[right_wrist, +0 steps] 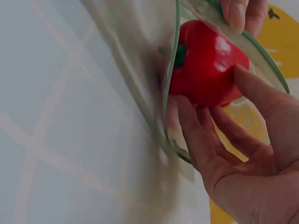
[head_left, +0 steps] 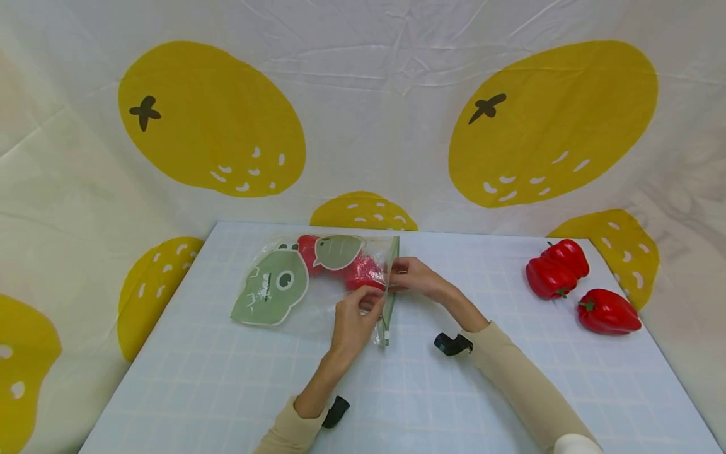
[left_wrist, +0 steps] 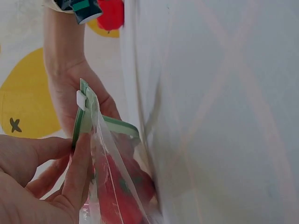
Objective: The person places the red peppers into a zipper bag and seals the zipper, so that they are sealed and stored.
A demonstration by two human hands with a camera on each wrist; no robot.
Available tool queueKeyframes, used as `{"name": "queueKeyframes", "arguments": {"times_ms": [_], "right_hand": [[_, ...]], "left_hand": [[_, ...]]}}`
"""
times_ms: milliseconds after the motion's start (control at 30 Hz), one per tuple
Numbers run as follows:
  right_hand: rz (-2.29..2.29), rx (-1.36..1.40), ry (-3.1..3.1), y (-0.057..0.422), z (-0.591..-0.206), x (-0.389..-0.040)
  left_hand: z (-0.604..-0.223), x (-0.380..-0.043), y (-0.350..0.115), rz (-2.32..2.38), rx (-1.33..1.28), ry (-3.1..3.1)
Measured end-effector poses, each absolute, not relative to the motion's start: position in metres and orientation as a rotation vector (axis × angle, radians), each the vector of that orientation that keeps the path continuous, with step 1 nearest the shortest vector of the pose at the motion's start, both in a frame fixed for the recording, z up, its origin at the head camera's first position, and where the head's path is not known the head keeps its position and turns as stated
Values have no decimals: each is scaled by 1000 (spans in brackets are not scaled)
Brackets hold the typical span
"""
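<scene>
A clear zip bag (head_left: pixel 326 309) printed with a green cartoon animal lies on the table, its green-edged mouth facing right. Red bell peppers (head_left: pixel 307 251) show through the plastic. My left hand (head_left: pixel 353 321) pinches the near side of the bag's mouth between thumb and fingers, close to the white slider (left_wrist: pixel 81 100). The right hand (head_left: pixel 420 279) reaches into the mouth, its thumb and fingers around a red bell pepper (right_wrist: pixel 210 65) with a green stem. That pepper sits just inside the opening, and the bag's green rim (right_wrist: pixel 173 70) loops around it.
Three more red bell peppers are at the right side of the table (head_left: pixel 482 403): two touching (head_left: pixel 549 277), and one (head_left: pixel 609 312) nearer the right edge. A white cloth (head_left: pixel 374 126) with yellow fruit prints hangs behind the table.
</scene>
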State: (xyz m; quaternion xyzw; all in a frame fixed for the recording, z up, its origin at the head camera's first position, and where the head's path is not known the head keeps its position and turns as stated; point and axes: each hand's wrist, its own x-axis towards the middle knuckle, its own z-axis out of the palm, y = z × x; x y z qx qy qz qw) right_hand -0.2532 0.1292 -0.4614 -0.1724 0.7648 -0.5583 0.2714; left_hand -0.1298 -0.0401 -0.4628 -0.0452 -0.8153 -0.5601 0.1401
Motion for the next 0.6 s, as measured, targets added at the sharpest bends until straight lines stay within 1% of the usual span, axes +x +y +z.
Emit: {"name": "queueKeyframes", "arguments": {"times_ms": [600], "right_hand": [[-1475,-562,2044,113,-459,-261]], "left_hand": [[-462,-130,-41,-1597,-176,-2348]]}}
